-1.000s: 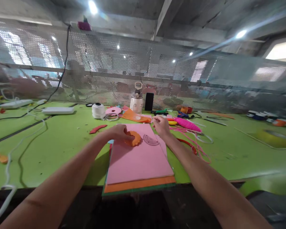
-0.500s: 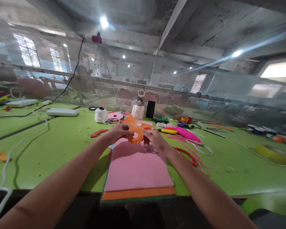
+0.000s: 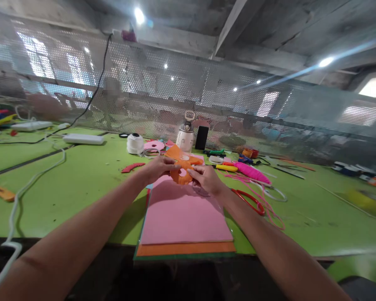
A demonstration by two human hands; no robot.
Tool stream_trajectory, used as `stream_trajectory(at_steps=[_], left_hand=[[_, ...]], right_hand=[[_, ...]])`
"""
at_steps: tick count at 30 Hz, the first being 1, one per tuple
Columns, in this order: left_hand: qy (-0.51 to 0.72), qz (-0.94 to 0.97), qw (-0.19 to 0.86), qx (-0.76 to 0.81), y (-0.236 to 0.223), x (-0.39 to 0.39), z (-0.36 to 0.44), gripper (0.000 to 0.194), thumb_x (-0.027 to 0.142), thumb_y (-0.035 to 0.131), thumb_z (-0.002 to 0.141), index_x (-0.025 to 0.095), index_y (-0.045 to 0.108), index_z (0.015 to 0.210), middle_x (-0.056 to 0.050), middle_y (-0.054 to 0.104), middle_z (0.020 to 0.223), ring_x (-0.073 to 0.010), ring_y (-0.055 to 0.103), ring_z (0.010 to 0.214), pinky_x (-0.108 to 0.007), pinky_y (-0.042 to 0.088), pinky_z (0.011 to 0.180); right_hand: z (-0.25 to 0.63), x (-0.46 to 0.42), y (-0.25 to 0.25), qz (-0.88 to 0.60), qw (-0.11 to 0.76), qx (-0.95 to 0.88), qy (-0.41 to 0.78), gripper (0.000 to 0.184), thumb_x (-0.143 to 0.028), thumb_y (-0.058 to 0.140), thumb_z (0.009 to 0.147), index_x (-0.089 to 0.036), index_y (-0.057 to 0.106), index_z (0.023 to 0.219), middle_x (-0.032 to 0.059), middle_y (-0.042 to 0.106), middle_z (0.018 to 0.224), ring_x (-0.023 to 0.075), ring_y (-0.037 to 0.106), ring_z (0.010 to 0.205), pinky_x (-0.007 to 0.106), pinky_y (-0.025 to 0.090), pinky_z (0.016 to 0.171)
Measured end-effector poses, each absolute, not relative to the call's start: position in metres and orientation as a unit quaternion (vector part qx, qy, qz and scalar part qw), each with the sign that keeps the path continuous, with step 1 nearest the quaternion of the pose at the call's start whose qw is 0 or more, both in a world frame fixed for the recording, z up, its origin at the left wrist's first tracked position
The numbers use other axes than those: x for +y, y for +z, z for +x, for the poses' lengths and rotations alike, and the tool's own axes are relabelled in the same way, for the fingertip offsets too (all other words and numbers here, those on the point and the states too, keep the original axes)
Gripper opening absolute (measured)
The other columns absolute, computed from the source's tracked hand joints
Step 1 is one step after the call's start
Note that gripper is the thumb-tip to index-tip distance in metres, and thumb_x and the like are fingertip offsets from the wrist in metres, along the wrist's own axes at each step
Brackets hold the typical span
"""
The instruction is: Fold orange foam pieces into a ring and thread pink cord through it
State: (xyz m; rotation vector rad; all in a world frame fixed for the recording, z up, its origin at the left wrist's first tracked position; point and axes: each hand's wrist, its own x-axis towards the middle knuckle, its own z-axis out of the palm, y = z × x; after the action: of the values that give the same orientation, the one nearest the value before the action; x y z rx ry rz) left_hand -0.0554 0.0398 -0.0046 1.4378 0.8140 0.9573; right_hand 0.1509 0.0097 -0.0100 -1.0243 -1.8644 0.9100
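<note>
Between both hands is an orange ring (image 3: pixel 182 179) with a scalloped outer edge and a round hole, which looks like paper or thin felt. My left hand (image 3: pixel 159 168) pinches its left side, while my right hand (image 3: pixel 206 177) grips the right side. Under it lies a stack of pink sheets (image 3: pixel 186 219), with an orange sheet (image 3: pixel 184 249) and a green edge showing below. More orange material (image 3: pixel 175 153) lies just behind the ring. Near my right fingers a clear round item (image 3: pixel 201 191) rests on the pink sheet, partly hidden.
A white bottle (image 3: pixel 185 139) and a dark phone (image 3: pixel 202 138) stand behind. At left are a white yarn spool (image 3: pixel 134 144), a red scalloped strip (image 3: pixel 133 167) and an orange cutter (image 3: pixel 0 192). Right lie bright pink yarn (image 3: pixel 253 173) and red-handled scissors (image 3: pixel 250 201). A perforated screen (image 3: pixel 163 96) borders the table.
The view has shifted slightly, so most things sit a little farther right and higher. Both hands still hold the orange ring, with the fingers slightly repositioned on it.
</note>
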Motion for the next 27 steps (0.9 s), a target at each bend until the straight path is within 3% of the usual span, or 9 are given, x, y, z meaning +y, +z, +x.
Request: stream_trajectory(at_steps=[10, 22, 27], left_hand=[[0.417, 0.62, 0.559, 0.359, -0.005, 0.04, -0.052, 0.024, 0.031, 0.083, 0.059, 0.01, 0.074, 0.068, -0.007, 0.069, 0.067, -0.0123, 0.058, 0.061, -0.027, 0.045, 0.064], [0.356, 0.613, 0.626, 0.325, -0.008, 0.042, -0.063, 0.021, 0.023, 0.08, 0.066, 0.014, 0.075, 0.084, -0.009, 0.073, 0.083, -0.0161, 0.065, 0.077, -0.027, 0.049, 0.073], [0.37, 0.581, 0.644, 0.333, -0.007, 0.041, -0.061, 0.016, 0.022, 0.078, 0.069, 0.011, 0.072, 0.08, -0.007, 0.071, 0.079, -0.0136, 0.063, 0.071, -0.025, 0.049, 0.068]], right_hand=[[0.149, 0.008, -0.009, -0.425, 0.41, -0.733, 0.337, 0.037, -0.046, 0.059, 0.081, -0.014, 0.06, 0.063, -0.0023, 0.051, 0.047, 0.0072, 0.042, 0.041, 0.022, 0.029, 0.042], [0.148, 0.01, -0.012, -0.411, 0.403, -0.723, 0.382, 0.039, -0.053, 0.063, 0.077, -0.015, 0.065, 0.067, -0.003, 0.052, 0.048, 0.008, 0.041, 0.041, 0.022, 0.029, 0.041], [0.149, 0.013, -0.011, -0.416, 0.433, -0.703, 0.38, 0.048, -0.059, 0.059, 0.078, -0.015, 0.062, 0.06, -0.0007, 0.055, 0.051, 0.0087, 0.046, 0.043, 0.022, 0.034, 0.042]])
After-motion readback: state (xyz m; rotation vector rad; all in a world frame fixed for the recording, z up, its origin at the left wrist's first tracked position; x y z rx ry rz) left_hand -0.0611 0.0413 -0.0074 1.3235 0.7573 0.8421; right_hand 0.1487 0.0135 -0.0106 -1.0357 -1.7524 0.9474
